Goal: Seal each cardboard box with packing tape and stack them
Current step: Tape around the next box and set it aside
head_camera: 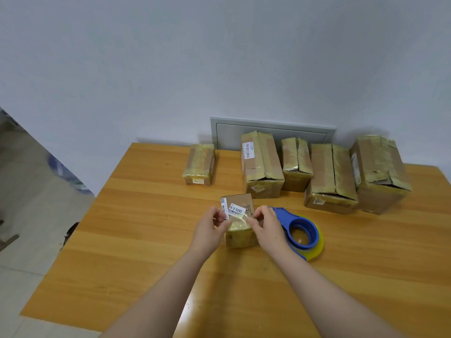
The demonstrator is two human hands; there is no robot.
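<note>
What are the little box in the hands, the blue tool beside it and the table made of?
The small box looks like matte brown cardboard, partly wrapped in glossy yellowish tape. The tape dispenser appears to be smooth blue plastic, holding a translucent yellowish tape roll. The table shows orange-brown wood grain with a satin sheen, possibly veneer or laminate.

A plain packing or mailing room rather than a home: a bare wooden worktop (151, 240) stands against an unadorned white wall (219, 57) with a grey metal panel (271, 132) let into it, and the floor (29, 191) is pale tile. Along the back of the worktop sit cardboard boxes (262, 167) wrapped in yellowish tape, several bearing printed barcode labels (248, 150), and a blue tape dispenser (301, 230) lies nearer the front
</note>
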